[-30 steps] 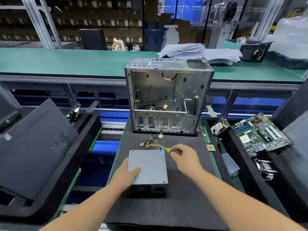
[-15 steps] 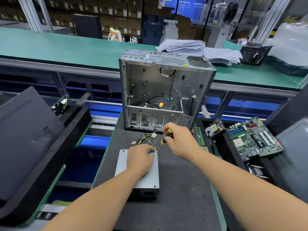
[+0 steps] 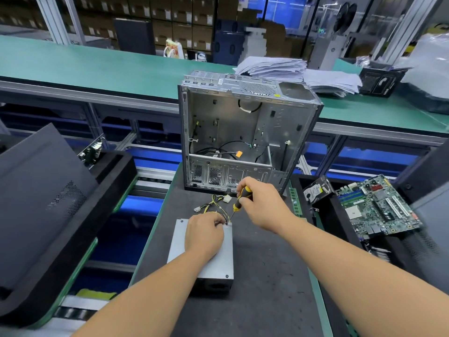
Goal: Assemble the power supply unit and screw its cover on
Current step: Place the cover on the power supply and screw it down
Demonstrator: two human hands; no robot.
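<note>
With your right hand (image 3: pixel 261 205) gripping the yellow-and-black screwdriver (image 3: pixel 240 199) and left hand (image 3: pixel 204 235) pinching the screw on the grey metal power supply box (image 3: pixel 213 263), a tilted tip could slip out.

A single wide-angle view came from the person's head, facing forward and tilted down over the dark work mat (image 3: pixel 272 263). It sat close above the bench: both forearms entered from the bottom edge, and the left hand (image 3: pixel 204 235) and right hand (image 3: pixel 263 206) lay near the centre. The open computer case (image 3: pixel 245 132) stood straight ahead beyond them, the green bench (image 3: pixel 97 66) ran across behind it, and shelving filled the top. Straight rails bowed toward the edges. With no second view, nothing was shared.
</note>
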